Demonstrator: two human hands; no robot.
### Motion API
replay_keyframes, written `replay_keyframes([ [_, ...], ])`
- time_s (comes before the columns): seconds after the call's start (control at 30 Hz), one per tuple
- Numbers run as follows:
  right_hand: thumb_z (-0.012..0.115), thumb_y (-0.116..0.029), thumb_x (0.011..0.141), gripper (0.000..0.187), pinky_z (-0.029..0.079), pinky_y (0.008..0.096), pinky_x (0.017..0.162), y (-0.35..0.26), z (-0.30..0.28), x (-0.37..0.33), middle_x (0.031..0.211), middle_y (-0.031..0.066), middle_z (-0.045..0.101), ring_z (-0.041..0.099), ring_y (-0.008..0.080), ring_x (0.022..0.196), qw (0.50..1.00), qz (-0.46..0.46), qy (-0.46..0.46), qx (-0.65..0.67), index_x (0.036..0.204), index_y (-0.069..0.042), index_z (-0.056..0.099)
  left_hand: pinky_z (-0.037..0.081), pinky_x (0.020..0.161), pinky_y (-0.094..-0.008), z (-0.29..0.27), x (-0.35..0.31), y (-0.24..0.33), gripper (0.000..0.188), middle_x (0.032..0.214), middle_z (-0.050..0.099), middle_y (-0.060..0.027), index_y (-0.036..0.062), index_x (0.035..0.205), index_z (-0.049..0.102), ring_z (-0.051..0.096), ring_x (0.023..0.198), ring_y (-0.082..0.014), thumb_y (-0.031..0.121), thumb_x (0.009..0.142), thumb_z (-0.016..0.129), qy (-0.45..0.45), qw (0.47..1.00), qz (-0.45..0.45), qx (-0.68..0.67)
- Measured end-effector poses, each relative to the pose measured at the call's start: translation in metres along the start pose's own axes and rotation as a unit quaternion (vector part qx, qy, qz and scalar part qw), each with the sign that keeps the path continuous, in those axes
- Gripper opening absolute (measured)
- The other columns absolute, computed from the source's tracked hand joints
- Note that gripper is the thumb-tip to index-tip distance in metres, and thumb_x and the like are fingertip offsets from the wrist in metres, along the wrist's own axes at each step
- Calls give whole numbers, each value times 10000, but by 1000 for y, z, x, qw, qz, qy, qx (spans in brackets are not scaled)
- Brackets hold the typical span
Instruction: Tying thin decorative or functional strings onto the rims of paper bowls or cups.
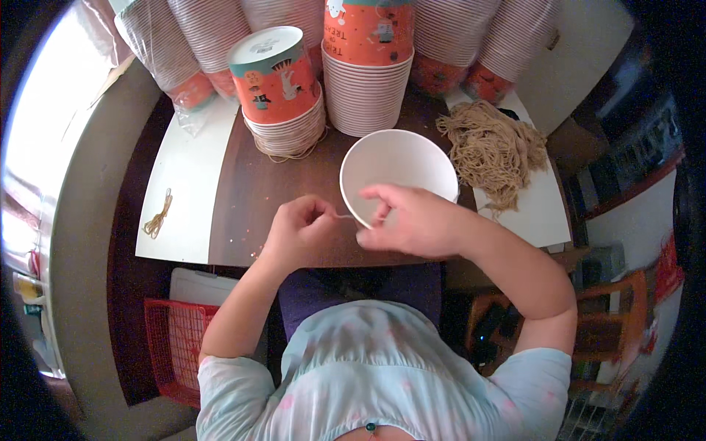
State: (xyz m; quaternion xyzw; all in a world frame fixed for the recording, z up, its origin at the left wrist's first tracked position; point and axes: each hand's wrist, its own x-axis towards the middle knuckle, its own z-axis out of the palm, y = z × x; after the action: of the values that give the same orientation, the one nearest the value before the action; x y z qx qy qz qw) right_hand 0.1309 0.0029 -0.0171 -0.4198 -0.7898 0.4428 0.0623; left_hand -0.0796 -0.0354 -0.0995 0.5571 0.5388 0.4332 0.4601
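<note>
A white paper bucket [397, 154] stands at the front of the brown table, its open mouth facing up. My left hand [301, 229] is closed in a pinch on a thin pale string [343, 216], which runs across to the bucket's near left rim. My right hand [419, 223] reaches over the near rim, fingers inside and thumb outside, closed around the bucket wall. Slight blur softens its fingers, and whether they also touch the string is hidden.
Behind are an upturned orange bucket [276, 84] with string looped below it and a tall bucket stack [365, 95]. More stacks, some in clear plastic, line the back. A tangled heap of tan string [493, 151] lies right; a small string bundle [158, 214] lies left. A red basket [173, 345] sits below.
</note>
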Motion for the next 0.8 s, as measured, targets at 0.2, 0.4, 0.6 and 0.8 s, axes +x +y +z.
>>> replay_keyframes([
  [0.2, 752, -269, 673, 513, 482, 402, 716, -7, 10, -34, 881, 134, 579, 592, 337, 826, 946, -119, 129, -273, 1086, -40, 551, 415, 651, -193, -17, -28, 7, 64, 817, 576, -31, 33, 790, 564, 533, 711, -89, 40, 798, 501, -77, 953, -77, -282],
  [0.4, 704, -114, 707, 260, 472, 383, 607, 7, 37, -23, 780, 89, 555, 588, 291, 696, 889, -200, 270, -313, 931, -56, 586, 454, 737, -246, 5, -31, 16, 83, 975, 608, -106, 1, 851, 568, 573, 821, -132, 23, 826, 493, -56, 951, 108, -286],
  [0.6, 642, -68, 767, 214, 478, 352, 599, 20, 80, -23, 812, 90, 601, 597, 264, 689, 826, -303, 447, -163, 972, -39, 586, 479, 759, -243, 25, -47, 12, 101, 994, 629, -79, -3, 951, 581, 581, 854, -101, 80, 905, 545, -37, 939, 49, -338],
  [0.8, 648, 46, 712, 223, 453, 358, 570, 26, 114, -31, 807, 102, 613, 583, 257, 640, 847, -303, 409, -152, 914, -29, 591, 469, 813, -254, 47, -78, 9, 94, 1175, 537, -82, 27, 980, 579, 567, 947, -113, 52, 912, 519, 73, 863, -61, -496],
])
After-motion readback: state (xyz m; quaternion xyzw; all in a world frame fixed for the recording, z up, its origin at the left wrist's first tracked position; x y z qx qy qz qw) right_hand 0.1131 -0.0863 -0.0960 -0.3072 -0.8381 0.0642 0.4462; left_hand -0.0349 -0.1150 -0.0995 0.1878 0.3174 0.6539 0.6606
